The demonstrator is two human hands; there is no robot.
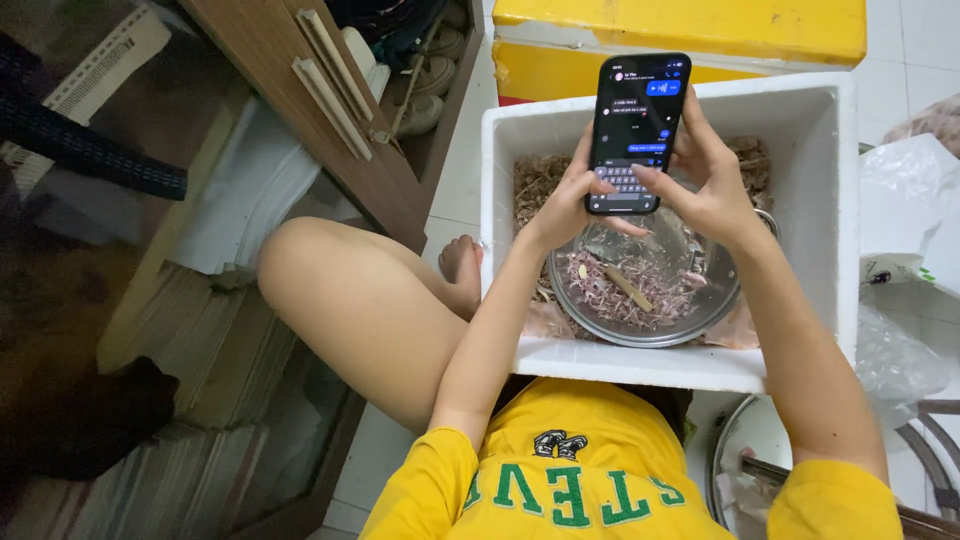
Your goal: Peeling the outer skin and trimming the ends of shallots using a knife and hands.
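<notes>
Both hands on the phone (637, 130), held in the air over the white foam box (830, 200). Left hand (565, 205) wraps the lower-left edge, right hand (705, 175) cups the right side, its thumb over the on-screen keyboard. Grip looks light, mostly fingertips.

Risk 1: phone slips. Directly below, at 6 o'clock from it, sits the metal bowl (640, 290) of purplish peelings with a pale stick (628, 288) in it. A drop lands the phone in the bowl or in the dry husks around it.

Risk 2: residue on the fingers, if any, makes the glass slick. Can't tell from here.

Risk 3: the bowl rests on loose husks, not a flat base; a forearm bump could tip it.

Eyes on screen, not on the bowl.
</notes>
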